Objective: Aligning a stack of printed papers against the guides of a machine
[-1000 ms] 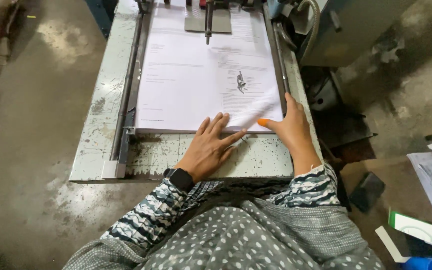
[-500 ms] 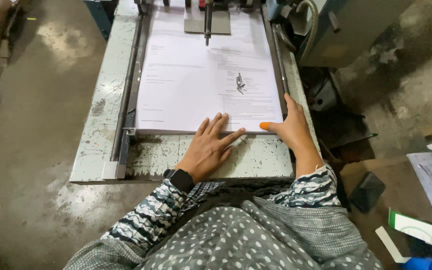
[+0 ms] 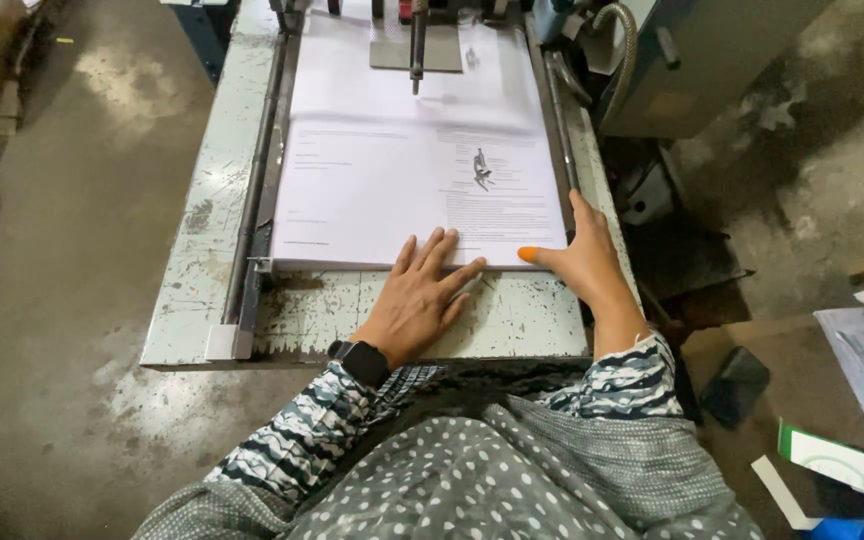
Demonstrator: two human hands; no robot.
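Observation:
A thick stack of printed white sheets (image 3: 392,190) lies flat on the worn pale-green metal table (image 3: 202,270) of a machine. My left hand (image 3: 420,298), with a black watch on the wrist, rests flat with fingers spread against the stack's near edge. My right hand (image 3: 584,262) presses against the stack's near right corner, its thumb with an orange tip lying on the top sheet. Neither hand grips anything.
A metal guide rail (image 3: 252,200) runs along the table's left side. A dark rod and clamp (image 3: 418,40) sit at the far end. A grey machine housing (image 3: 692,60) stands at the right. Papers and a green-white box (image 3: 832,460) lie on the concrete floor.
Both hands stay on the stack's near edge; the right hand has shifted slightly along the right corner. The stack looks unmoved.

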